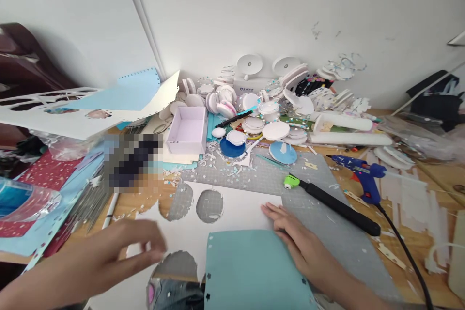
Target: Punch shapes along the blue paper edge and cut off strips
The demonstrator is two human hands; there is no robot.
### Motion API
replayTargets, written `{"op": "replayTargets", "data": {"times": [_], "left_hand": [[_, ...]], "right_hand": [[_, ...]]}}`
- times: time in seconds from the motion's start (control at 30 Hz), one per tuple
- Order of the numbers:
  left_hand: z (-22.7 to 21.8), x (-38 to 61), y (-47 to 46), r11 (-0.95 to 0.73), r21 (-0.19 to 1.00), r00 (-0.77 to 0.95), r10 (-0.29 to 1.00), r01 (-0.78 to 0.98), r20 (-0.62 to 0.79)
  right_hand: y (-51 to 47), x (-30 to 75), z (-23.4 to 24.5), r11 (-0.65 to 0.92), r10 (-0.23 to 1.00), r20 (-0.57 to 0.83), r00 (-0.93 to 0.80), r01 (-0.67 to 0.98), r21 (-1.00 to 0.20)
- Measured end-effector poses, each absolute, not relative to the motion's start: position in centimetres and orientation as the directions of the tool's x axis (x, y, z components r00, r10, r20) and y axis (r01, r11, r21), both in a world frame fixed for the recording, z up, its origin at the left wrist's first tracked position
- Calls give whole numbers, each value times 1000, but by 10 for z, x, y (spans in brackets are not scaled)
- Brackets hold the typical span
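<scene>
My right hand [296, 240] lies flat with fingers stretched out, pressing on the right edge of a light blue paper sheet [250, 271] and on the white sheet [232, 213] under it. The white sheet has round holes cut out of it and rests on a grey cutting mat [319, 189]. My left hand [123, 252] hovers over the white sheet's left part, blurred by motion; its fingers look partly curled and I see nothing in them.
A black cutter with a green tip [327, 201] lies on the mat. A blue glue gun [363, 174] with a black cord sits at right. A white open box [187, 131], round foam discs [276, 131] and paper scraps crowd the back. Paper sheets [43, 174] are piled at left.
</scene>
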State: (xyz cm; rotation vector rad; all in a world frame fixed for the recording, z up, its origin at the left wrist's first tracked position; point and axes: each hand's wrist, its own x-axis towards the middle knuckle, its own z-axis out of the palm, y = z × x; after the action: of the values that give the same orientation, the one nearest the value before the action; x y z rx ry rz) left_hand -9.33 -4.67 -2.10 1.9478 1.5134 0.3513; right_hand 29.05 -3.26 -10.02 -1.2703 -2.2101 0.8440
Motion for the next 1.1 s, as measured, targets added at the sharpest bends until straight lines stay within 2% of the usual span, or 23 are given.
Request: {"op": "replayTargets", "data": {"times": [0.03, 0.1, 0.17, 0.27, 0.37, 0.47, 0.57, 0.67, 0.77, 0.83, 0.9, 0.93, 1.0, 1.1], "left_hand": [[-14, -77, -29, -145, 670, 439, 849, 728, -294], [-8, -43, 2, -178, 762, 543, 800, 623, -256], [-12, -16, 25, -183, 814, 571, 794, 551, -209], [-27, 9, 44, -250, 793, 646, 730, 556, -223], [-35, 17, 52, -274, 784, 658, 722, 557, -215], [-37, 17, 58, -200, 824, 668, 697, 530, -260], [-41, 18, 65, -71, 871, 678, 660, 486, -324], [-49, 21, 70, -4, 902, 666, 677, 431, -315], [-57, 25, 72, -50, 904, 627, 736, 424, -254], [-60, 26, 71, -145, 873, 578, 797, 465, -175], [-63, 26, 69, -213, 841, 547, 830, 497, -113], [-64, 26, 68, -231, 836, 547, 832, 499, -97], [-67, 25, 67, -255, 833, 551, 832, 490, -70], [-70, 24, 67, -291, 822, 529, 849, 489, -14]], "right_hand": [[-35, 290, -100, 346, 899, 67, -432, 610, -713], [-36, 288, -97, 240, 947, 39, -318, 622, -746], [-32, 288, -93, 167, 977, 42, -211, 617, -769], [-20, 294, -86, 145, 989, 90, -119, 627, -766], [-7, 306, -85, 98, 994, 106, -30, 682, -725], [6, 320, -92, 22, 990, 115, 77, 735, -678], [20, 326, -103, 6, 973, 187, 134, 797, -603], [34, 326, -108, 89, 969, 243, 47, 851, -518], [49, 325, -100, 153, 972, 232, -35, 844, -514], [59, 323, -84, 146, 977, 213, -29, 818, -556], [68, 315, -60, 142, 984, 173, -31, 718, -681], [72, 309, -46, 173, 984, 162, -79, 657, -733], [79, 292, -20, 251, 967, 168, -193, 596, -763], [85, 262, 4, 388, 869, 58, -491, 605, -695]]}}
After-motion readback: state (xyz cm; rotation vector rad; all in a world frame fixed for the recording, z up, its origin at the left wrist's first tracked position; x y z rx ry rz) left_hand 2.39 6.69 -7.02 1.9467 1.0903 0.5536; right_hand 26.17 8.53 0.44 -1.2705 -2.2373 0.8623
